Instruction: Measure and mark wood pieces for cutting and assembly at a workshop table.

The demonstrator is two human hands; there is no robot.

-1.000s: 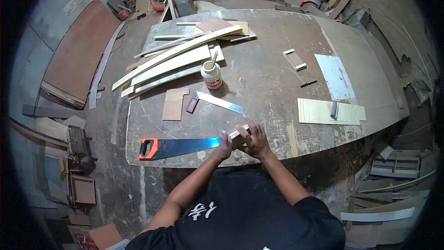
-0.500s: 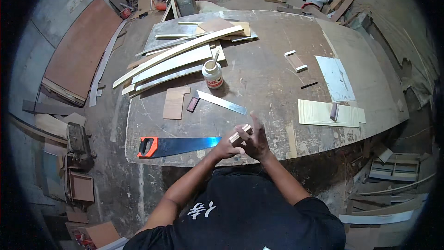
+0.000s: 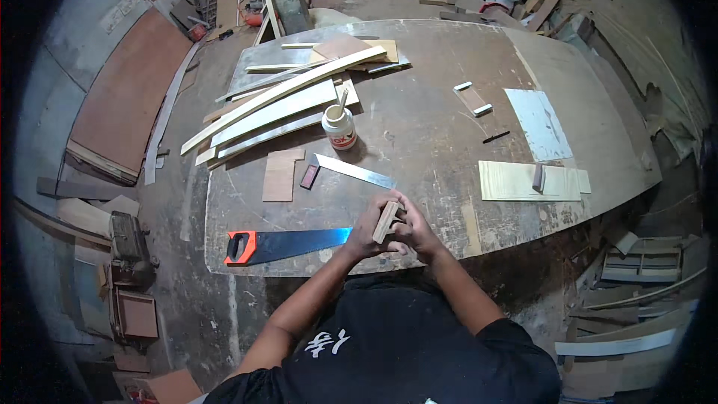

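Close to my body, above the table's near edge, both hands hold a small wooden block point(image 3: 385, 223) with pale layered-looking edges. My left hand point(image 3: 366, 230) wraps it from the left, and my right hand point(image 3: 417, 233) grips it from the right with bent fingers. The fingers partly cover the block. Left of my hands lies a handsaw point(image 3: 295, 245) with an orange and black handle, its blade tip reaching toward my left hand. Beyond them rests a try square with a metal blade point(image 3: 357, 172) and a dark reddish stock point(image 3: 310, 176).
A glue jar point(image 3: 339, 133) with a brush stands before a stack of wood strips point(image 3: 277, 116). A thin brown board point(image 3: 278, 185) lies left. Rightward are a pale board point(image 3: 516, 181) with a small block on it, a white sheet point(image 3: 540, 126), a black pen point(image 3: 496, 137) and a small white-ended frame point(image 3: 473, 99).
The block has been turned more upright between my hands. My right hand's raised fingers have come down around it. The view has shifted slightly; the things on the table stay put.
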